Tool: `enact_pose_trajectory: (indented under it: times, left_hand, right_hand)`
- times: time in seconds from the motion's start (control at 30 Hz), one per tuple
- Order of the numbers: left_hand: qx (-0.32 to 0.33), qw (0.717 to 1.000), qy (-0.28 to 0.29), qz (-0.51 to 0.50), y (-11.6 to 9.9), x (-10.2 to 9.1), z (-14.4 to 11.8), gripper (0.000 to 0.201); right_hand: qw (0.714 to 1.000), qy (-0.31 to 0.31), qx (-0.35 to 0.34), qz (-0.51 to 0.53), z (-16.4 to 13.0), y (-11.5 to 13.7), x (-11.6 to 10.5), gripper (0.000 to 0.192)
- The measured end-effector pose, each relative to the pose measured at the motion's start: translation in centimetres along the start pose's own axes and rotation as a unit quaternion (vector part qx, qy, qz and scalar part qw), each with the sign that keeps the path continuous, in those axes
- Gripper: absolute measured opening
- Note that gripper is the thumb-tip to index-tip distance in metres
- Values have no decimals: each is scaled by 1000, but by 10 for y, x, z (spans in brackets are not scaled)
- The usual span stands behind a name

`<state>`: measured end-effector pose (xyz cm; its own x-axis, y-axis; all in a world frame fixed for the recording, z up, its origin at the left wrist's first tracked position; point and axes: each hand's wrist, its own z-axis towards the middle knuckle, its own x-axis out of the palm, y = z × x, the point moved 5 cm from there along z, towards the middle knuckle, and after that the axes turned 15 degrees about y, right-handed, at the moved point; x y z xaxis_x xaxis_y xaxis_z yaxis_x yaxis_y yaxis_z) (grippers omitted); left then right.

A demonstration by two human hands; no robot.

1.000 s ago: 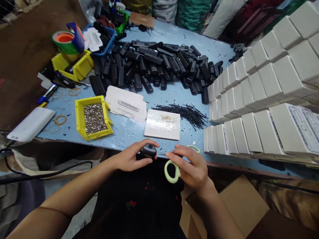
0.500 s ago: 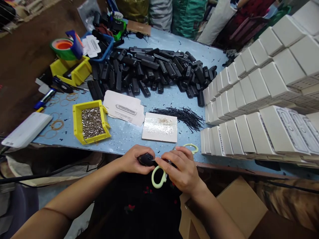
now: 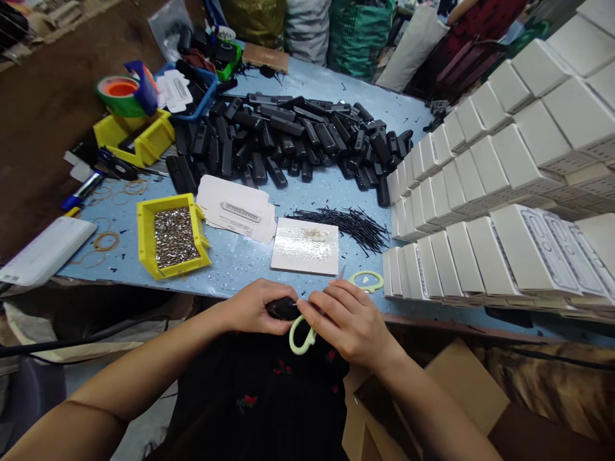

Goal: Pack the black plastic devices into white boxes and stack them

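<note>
My left hand (image 3: 252, 307) grips a small black plastic part (image 3: 283, 309) at the near edge of the blue table (image 3: 250, 256). My right hand (image 3: 348, 320) holds pale green scissors (image 3: 302, 336): one handle loop hangs below my fingers, the other loop (image 3: 366, 280) lies on the table edge, and the blade tip shows above my fingers. The two hands touch at the black part.
A yellow bin of small metal bits (image 3: 173, 238), a white tile (image 3: 306, 246), black thin ties (image 3: 350, 224) and a folded white card (image 3: 237, 208) lie ahead. A heap of black parts (image 3: 288, 137) sits further back. Rows of white boxes (image 3: 490, 186) fill the right. An open cardboard box (image 3: 461, 390) stands below.
My right hand with the scissors moved left to meet my left hand at the black part. Both hands shifted slightly lower toward my lap.
</note>
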<state>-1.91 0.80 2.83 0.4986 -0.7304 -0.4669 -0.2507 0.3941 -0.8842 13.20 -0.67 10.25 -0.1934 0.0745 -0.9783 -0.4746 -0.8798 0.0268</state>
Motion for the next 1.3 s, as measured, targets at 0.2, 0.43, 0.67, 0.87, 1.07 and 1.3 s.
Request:
enact_pose_trajectory:
  times: [0.2, 0.43, 0.67, 0.87, 1.07, 1.3]
  left_hand:
    - [-89, 979, 31, 180, 5, -6, -5, 22]
    - [-127, 932, 11, 339, 10, 3, -4, 13]
    - [-166, 932, -37, 319, 19, 4, -2, 6]
    - [-102, 986, -104, 85, 11, -6, -1, 31]
    - [-37, 995, -91, -17, 2, -5, 0, 20]
    - [-7, 996, -80, -35, 1, -3, 3, 22]
  right_hand:
    - [993, 115, 36, 3, 8, 0, 3, 23]
    - [918, 191, 206, 281, 1, -20, 38, 15]
    - [611, 203, 319, 696, -11, -25, 92, 37]
    - [823, 49, 239, 512, -5, -37, 57, 25]
    - [972, -38, 138, 187, -5, -25, 19, 33]
    - [984, -37, 103, 139, -3, -18, 17, 32]
